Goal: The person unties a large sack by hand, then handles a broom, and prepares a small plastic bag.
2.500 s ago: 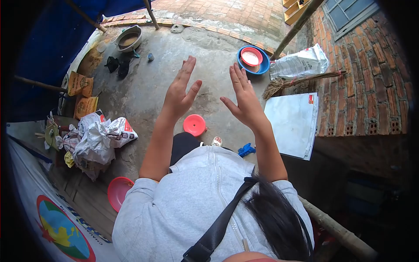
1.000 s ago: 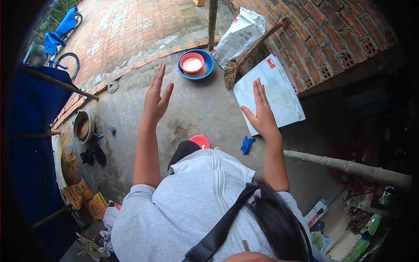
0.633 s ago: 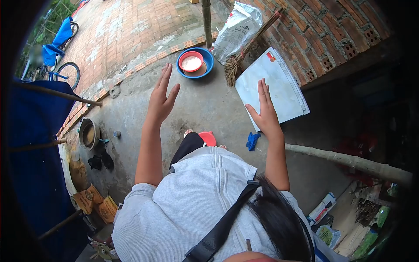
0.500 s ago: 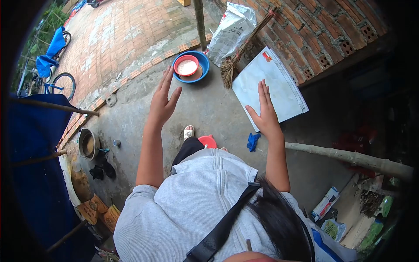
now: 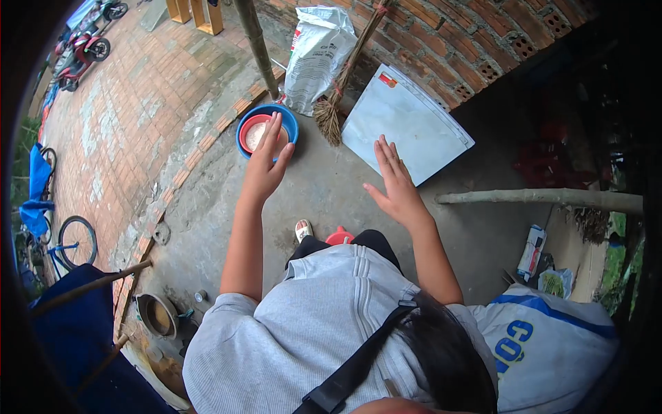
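Note:
My left hand (image 5: 266, 165) is raised with its fingers stretched upward and the thumb apart, holding nothing. Its fingertips overlap the view of a blue basin (image 5: 292, 124) with a red bowl (image 5: 245, 130) of pale contents inside. My right hand (image 5: 398, 190) is also raised and empty, its fingers extended and the thumb out to the side. Behind its fingertips lies a flat white panel (image 5: 407, 121) with a red label. Neither hand visibly touches anything.
A straw broom (image 5: 329, 121) and a white sack (image 5: 321, 58) lean near the brick wall (image 5: 476, 41). Bamboo poles (image 5: 552, 199) stand around. A large printed bag (image 5: 552, 352) is at the right, a grey basin (image 5: 157, 315) at the left, a red stool (image 5: 339, 237) below.
The view has shifted, bringing the printed bag and a red motorbike into sight. My right hand has tilted leftward. The blue glove on the floor is no longer visible.

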Tool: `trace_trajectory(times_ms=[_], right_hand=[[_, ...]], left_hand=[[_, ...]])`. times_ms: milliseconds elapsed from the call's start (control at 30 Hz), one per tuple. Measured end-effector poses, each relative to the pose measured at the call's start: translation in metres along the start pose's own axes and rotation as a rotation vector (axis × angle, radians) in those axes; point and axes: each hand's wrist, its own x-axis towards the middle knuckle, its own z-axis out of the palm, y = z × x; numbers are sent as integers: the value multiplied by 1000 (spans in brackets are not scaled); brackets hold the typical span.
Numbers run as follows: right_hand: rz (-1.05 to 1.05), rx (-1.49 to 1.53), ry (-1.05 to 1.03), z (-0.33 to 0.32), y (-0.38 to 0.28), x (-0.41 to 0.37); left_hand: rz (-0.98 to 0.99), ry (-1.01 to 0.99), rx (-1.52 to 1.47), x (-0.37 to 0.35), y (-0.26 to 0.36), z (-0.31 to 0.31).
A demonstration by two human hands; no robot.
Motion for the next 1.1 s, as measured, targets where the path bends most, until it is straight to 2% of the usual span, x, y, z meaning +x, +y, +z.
trace_trajectory(times_ms=[200, 467, 633, 833, 933, 1100], right_hand=[[120, -57, -59, 5, -2, 4], [260, -43, 42, -32, 64, 54], [186, 19, 86, -55, 143, 100], [116, 117, 140, -86, 201, 163], [164, 169, 139, -97, 214, 192], [286, 200, 159, -102, 233, 237]], left_hand=[[19, -93, -129, 47, -20, 22], [54, -232, -165, 123, -17, 95], [30, -225, -114, 179, 3, 132], [13, -227, -66, 247, 30, 154], [46, -248, -115, 285, 25, 166], [-74, -408, -484, 385, -28, 205]])
